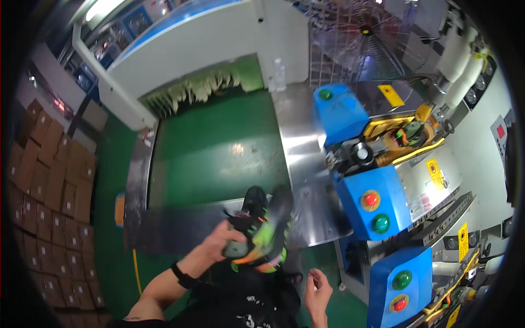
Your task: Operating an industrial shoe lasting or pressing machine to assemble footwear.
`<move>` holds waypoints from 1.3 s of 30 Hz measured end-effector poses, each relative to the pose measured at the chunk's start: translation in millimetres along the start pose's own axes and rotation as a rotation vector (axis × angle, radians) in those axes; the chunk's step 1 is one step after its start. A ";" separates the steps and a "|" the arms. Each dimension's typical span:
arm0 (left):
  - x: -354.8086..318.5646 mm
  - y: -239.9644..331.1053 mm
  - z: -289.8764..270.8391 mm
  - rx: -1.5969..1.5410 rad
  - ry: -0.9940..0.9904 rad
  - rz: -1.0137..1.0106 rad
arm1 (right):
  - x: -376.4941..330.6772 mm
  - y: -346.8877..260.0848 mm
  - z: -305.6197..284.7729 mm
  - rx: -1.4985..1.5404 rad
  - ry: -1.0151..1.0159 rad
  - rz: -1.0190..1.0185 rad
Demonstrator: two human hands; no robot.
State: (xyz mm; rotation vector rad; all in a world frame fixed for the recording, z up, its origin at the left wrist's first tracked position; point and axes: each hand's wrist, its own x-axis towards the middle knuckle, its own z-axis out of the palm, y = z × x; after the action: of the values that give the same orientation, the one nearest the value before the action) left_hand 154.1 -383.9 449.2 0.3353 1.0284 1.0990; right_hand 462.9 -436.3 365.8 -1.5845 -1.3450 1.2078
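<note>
My left hand (225,238) is closed on a dark shoe (256,232) with bright green and orange patches, at the near edge of the green conveyor belt (219,147). A grey-green block, seemingly a shoe last, fills its opening beside my fingers. Close against its right side is a second dark shoe (281,210) with similar bright trim, blurred by motion. Lower right, my right hand (317,292) hangs apart from the shoes, its fingers loosely curled with nothing visible in them.
Ahead, the belt runs under a grey machine hood (202,49) with a ragged strip curtain (202,90). A clear bottle (279,74) stands beside it. At right are blue button housings (374,202) and a clamp station holding another shoe (411,133). Stacked cartons (49,164) line the left.
</note>
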 end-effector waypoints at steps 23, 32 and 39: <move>38.2 -63.4 -232.4 0.846 0.345 0.192 | 77.7 -43.6 282.6 0.008 -0.082 0.280; 41.1 33.7 -158.7 0.671 -0.401 -0.156 | -98.0 -74.3 212.6 0.699 0.385 0.223; -89.7 -34.3 -30.1 0.612 -1.315 -0.433 | -359.2 -121.6 218.0 0.423 1.086 -0.019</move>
State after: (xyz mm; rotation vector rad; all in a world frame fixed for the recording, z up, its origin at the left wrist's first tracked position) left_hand 142.4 -483.6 456.5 1.0813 0.1629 0.0014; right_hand 212.5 -774.5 485.4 -1.5103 -0.3627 0.3951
